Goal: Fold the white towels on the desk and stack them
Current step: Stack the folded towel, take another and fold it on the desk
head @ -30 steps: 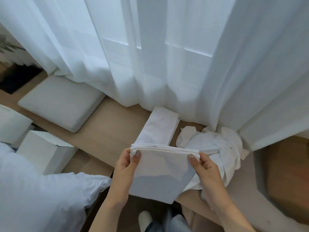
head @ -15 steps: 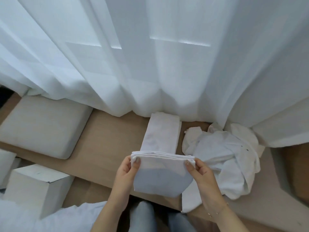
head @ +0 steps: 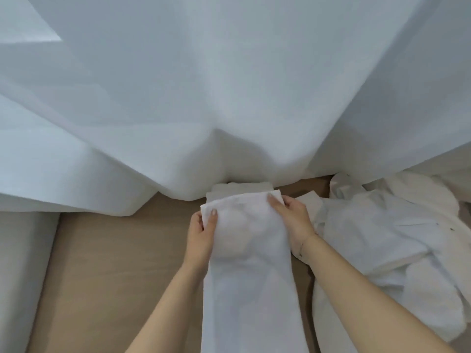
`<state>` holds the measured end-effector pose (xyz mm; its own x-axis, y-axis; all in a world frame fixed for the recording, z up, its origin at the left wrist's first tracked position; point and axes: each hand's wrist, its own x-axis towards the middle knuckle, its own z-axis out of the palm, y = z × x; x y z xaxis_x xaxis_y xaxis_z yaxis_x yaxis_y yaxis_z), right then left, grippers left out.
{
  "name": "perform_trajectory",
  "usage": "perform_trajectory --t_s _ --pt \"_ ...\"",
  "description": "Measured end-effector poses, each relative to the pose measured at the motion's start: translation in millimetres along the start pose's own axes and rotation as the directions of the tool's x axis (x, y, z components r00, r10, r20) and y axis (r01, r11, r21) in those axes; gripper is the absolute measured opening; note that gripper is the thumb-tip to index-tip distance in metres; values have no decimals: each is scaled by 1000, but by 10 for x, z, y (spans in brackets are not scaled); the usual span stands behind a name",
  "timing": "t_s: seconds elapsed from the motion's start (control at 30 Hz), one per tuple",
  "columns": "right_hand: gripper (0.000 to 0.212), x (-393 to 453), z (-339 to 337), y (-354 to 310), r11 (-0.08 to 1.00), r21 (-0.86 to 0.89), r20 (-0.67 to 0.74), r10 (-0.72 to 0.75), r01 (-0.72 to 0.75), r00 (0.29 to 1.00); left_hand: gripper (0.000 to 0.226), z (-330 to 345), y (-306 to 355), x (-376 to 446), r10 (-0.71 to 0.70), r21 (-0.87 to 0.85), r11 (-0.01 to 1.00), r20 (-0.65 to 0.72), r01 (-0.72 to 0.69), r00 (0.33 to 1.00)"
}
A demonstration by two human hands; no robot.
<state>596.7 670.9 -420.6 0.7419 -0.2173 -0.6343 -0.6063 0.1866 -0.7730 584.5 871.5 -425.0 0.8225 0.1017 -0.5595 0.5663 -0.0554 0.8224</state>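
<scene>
Towel (head: 248, 250) in both hands, unlabelled

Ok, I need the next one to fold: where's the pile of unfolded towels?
In the head view, the unfolded towels lie crumpled on the desk at right, just beyond the right hand.

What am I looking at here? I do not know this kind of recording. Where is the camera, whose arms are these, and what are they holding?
There is no machine here. A person wears one camera on the head, so you look down along their own arms. The left hand and the right hand each grip one far corner of a folded white towel, thumbs on top, and hold it over a wooden desk. Just behind it, an already folded towel lies partly under the white curtain. To the right lies a crumpled pile of unfolded towels. At the left edge is a grey cushion.
</scene>
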Motion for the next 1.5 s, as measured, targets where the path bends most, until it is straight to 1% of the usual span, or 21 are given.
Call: perform_trajectory --t_s 0.07,0.13,0.2,0.3,0.37,0.43,0.47,0.53,0.63,0.7,0.8,0.83,0.87,0.97,1.03,1.1,1.17,1.23,1.33,1.4,1.5 --pt "17 305 54 244 998 -27 7 50 -49 999 24 38 -324 302 -56 28 998 -10 56 998" --pt "18 495 71 431 996 -47 -10 73 -73 997 24 37 -569 464 -38 63 997 -45 41 998" --pt "18 611 55 535 996 -74 -44 50 -53 998 21 16 -682 527 17 103 995 -61 -11 998" --pt "14 676 6 596 993 -119 -28 -3 0 1000 9 12 -689 505 129 175 977 -44 -119 991" --pt "16 683 -23 613 984 -175 -8 -45 43 999 4 27 -620 456 237 256 941 -23 -223 971" --pt "21 689 -33 596 974 -211 -2 -85 82 996 6 43 -540 448 347 314 892 -14 -325 938" --pt "21 703 -33 578 969 -226 0 -104 101 995 7 47 -506 476 374 328 879 -20 -347 927" --pt "22 758 -15 546 950 -287 4 -127 122 992 8 39 -461 590 344 316 896 -51 -312 937" --pt "31 816 46 511 929 -359 -31 -114 96 993 13 0 -493 800 148 234 964 -68 -128 987" --pt "33 767 49 531 956 -290 -44 -60 44 997 25 -27 -521 845 70 226 973 -84 -49 994" --pt "37 541 -70 632 995 -41 -28 91 -93 995 38 -86 -532 694 25 245 969 -100 0 995" --pt "36 427 -141 688 992 15 -17 128 -127 992 38 -115 -559 582 11 241 970 -94 12 995" --pt "36 288 -220 758 989 27 -9 144 -144 989 37 -145 -604 438 -9 237 971 -75 27 997" --pt "42 -256 -413 1057 983 -70 21 169 -168 985 32 -288 -881 -137 -99 271 958 13 92 995" --pt "47 -637 -517 1311 976 -87 63 206 -200 976 31 -382 -1122 -572 -144 303 945 52 122 988" --pt "48 -966 -578 1566 966 -79 94 254 -247 963 25 -456 -1351 -975 -164 321 936 47 140 985" --pt "45 -1178 -579 1792 960 -78 92 275 -268 957 18 -484 -1524 -1248 -162 309 940 27 146 986" --pt "37 -1261 -551 1939 967 -73 55 247 -243 968 17 -462 -1601 -1313 -134 336 932 -18 132 991" --pt "21 -1226 -492 1974 979 -128 11 159 -157 987 28 -370 -1587 -1193 -79 435 895 -68 100 995" --pt "18 -1202 -483 1967 978 -192 -22 76 -79 997 29 -308 -1558 -1140 -31 472 879 -89 69 996" --pt "21 -1227 -460 1973 967 -251 -66 -52 34 996 27 -317 -1579 -1205 13 420 907 -112 36 994"
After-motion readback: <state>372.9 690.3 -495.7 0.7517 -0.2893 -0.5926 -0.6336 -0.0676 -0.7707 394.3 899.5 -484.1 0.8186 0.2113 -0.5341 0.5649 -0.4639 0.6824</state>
